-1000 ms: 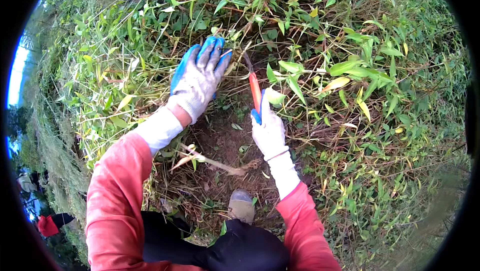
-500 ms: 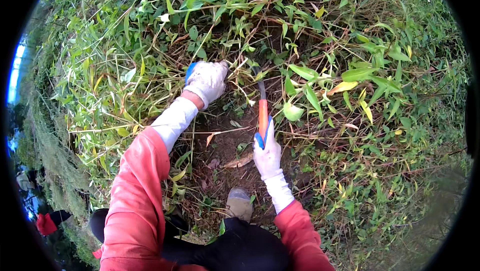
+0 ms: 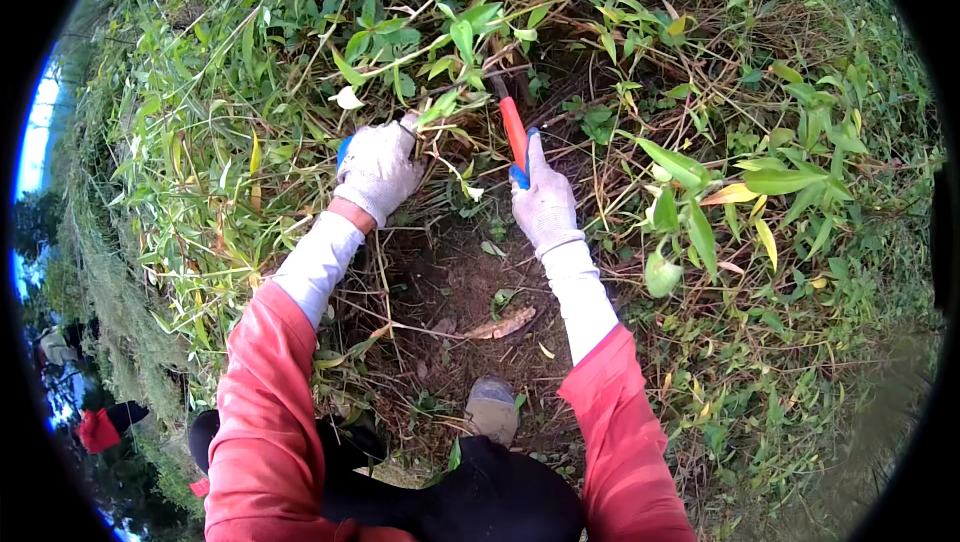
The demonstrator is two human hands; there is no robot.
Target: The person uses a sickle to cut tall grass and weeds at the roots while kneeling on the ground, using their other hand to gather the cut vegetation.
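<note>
Gripping a bunch of leafy stems (image 3: 440, 107), the gloved left hand (image 3: 378, 170) sits just beside the orange-handled cutting tool (image 3: 513, 127) clenched in the right hand (image 3: 543, 204); a slipping blade could cut the glove.

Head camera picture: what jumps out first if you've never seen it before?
Two gloved hands in the middle, pushed into green leafy stems. The left hand grips a bunch of stems, and the right hand holds a tool with an orange-red handle pointing up into them. Bright red sleeves come in from the bottom, over a patch of bare soil.
</note>
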